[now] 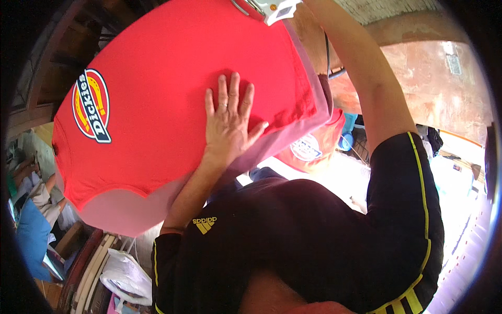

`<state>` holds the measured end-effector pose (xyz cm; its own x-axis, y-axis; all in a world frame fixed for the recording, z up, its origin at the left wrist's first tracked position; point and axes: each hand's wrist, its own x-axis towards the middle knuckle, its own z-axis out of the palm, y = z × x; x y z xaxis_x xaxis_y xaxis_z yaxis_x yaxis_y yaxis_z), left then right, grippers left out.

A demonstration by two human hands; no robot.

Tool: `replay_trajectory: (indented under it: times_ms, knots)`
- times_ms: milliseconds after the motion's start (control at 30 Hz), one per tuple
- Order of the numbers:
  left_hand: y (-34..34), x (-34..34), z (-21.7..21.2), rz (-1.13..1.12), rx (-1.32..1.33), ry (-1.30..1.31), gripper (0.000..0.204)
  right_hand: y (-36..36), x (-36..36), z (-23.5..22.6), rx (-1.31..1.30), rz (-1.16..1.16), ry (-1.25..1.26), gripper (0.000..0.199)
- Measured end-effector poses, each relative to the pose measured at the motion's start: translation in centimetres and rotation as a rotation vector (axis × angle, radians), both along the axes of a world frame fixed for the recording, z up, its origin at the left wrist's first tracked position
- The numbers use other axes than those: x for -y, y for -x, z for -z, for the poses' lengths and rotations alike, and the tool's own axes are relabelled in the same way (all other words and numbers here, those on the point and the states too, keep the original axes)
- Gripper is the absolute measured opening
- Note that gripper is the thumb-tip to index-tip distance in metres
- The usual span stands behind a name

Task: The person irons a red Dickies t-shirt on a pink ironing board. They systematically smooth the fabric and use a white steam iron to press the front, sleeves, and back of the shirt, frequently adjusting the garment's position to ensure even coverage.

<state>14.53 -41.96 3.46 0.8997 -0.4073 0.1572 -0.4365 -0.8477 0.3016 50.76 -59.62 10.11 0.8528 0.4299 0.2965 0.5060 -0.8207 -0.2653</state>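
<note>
A red garment [172,57] with a round emblem is spread over a padded pink board [130,209]. It looks like a T-shirt on an ironing board. My left hand [230,118] lies flat on the fabric, fingers stretched and apart, with a ring on one finger. My right arm reaches up along the board's right side, and the top edge of the picture cuts off its hand. Close to that wrist, a white appliance [280,10] with a metal rim is partly visible on the shirt's far end; most of it is out of frame.
Another red garment [308,149] with a white print hangs below the board's right side. A dark cable [328,55] runs near my right forearm. At lower left are a white plastic bag [125,277] and stacked wooden pieces [91,275]. A worn wall [439,86] stands at right.
</note>
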Motion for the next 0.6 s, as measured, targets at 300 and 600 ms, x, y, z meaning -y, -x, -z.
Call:
replay_trajectory:
  times_ms: [300,600]
  knots:
    - [0.6,0.2,2.0,-0.106,0.183,-0.047,0.079,20.7,6.6,-1.5,0.107,-0.075,0.136,0.037]
    - [1.4,0.9,2.7,-0.211,0.278,-0.064,0.081,36.2,15.1,-0.5,-0.374,0.037,-0.361,0.029]
